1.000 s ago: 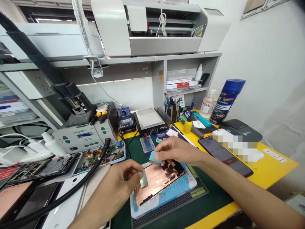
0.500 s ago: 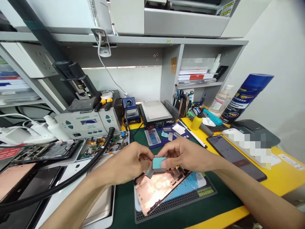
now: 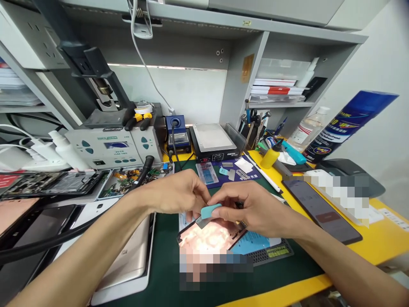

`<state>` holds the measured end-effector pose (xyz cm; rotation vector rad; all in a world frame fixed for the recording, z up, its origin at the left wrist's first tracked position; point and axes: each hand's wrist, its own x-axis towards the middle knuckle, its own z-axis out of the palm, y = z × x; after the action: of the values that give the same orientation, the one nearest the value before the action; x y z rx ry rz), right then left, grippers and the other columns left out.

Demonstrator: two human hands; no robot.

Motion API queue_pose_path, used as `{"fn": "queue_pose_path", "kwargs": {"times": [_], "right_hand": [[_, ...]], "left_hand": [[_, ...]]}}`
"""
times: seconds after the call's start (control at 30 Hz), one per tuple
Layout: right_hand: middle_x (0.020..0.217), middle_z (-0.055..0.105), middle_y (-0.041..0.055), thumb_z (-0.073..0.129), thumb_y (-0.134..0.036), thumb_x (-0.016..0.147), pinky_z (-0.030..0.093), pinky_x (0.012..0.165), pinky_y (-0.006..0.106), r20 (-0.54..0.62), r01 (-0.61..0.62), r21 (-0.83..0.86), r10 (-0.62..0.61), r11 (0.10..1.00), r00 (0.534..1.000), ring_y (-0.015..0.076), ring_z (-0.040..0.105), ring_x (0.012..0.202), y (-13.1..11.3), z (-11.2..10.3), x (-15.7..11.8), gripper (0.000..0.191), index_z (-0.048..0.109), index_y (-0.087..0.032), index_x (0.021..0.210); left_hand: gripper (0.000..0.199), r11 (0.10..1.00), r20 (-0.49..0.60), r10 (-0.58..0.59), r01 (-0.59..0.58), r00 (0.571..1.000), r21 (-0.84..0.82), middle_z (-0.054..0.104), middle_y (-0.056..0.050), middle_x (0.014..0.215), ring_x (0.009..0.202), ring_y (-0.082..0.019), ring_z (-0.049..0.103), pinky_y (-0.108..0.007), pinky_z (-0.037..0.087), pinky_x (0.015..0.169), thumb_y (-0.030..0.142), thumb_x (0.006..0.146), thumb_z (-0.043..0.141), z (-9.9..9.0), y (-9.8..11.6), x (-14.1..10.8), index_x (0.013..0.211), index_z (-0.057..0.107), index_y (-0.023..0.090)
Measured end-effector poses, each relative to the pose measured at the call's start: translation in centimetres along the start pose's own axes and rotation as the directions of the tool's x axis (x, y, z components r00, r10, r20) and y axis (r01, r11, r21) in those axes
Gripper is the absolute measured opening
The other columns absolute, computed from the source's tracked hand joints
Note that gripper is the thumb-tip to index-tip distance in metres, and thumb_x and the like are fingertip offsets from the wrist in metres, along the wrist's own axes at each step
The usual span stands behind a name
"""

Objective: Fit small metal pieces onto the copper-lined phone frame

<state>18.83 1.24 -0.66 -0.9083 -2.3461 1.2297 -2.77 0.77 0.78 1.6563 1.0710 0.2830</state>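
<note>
My right hand (image 3: 252,207) pinches a small teal block (image 3: 211,210) between thumb and fingers. A flat grey tab (image 3: 202,222) shows just under the block; whether it is joined to the block I cannot tell. My left hand (image 3: 179,192) is closed right beside the block, its fingertips at the upper edge of a copper-backed phone panel (image 3: 204,238). What those fingers grip is hidden. The panel shines brightly, and its lower part is blurred out. Beneath it are a light-blue sheet (image 3: 258,241) and a grey honeycomb-patterned mat (image 3: 271,252).
Several phones and panels, including a gold phone back (image 3: 128,260), lie at left under a black hose (image 3: 64,232). Behind are a parts tray (image 3: 107,187), a hot plate (image 3: 214,138) and small blades on a purple mat (image 3: 211,183). A dark phone (image 3: 322,209) lies at right.
The view has tilted down and shifted. The copper-backed panel is turned and tipped differently under my hands. My right hand still holds the teal block, which now lies at a slant.
</note>
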Motion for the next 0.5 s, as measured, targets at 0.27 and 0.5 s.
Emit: {"fn": "queue_pose_path", "kwargs": {"times": [0.27,0.5], "right_hand": [[0.084,0.072,0.0042,0.064,-0.037,0.091,0.052,0.067,0.027,-0.037,0.046,-0.074,-0.049,0.996,0.998,0.0173,0.066,0.074,0.1,0.1,0.1,0.02,0.075,-0.022,0.098],[0.084,0.071,0.0029,0.064,-0.028,0.091,0.047,0.063,0.023,-0.019,0.076,-0.127,-0.079,0.989,0.997,0.0137,0.064,0.071,0.2,0.3,-0.1,0.015,0.073,-0.018,0.098]], "left_hand": [[0.018,0.997,0.039,-0.064,0.066,0.997,-0.036,0.064,0.0,0.057,0.055,-0.019,0.065,-0.028,0.054,0.054,0.014,0.063,0.054,-0.4,-0.2,0.9,0.066,0.071,0.019],[0.015,0.989,0.087,-0.144,0.146,0.986,-0.016,0.063,0.002,0.057,0.054,-0.018,0.066,-0.029,0.056,0.054,0.013,0.06,0.056,-0.6,0.7,1.6,0.066,0.068,0.017]]}}
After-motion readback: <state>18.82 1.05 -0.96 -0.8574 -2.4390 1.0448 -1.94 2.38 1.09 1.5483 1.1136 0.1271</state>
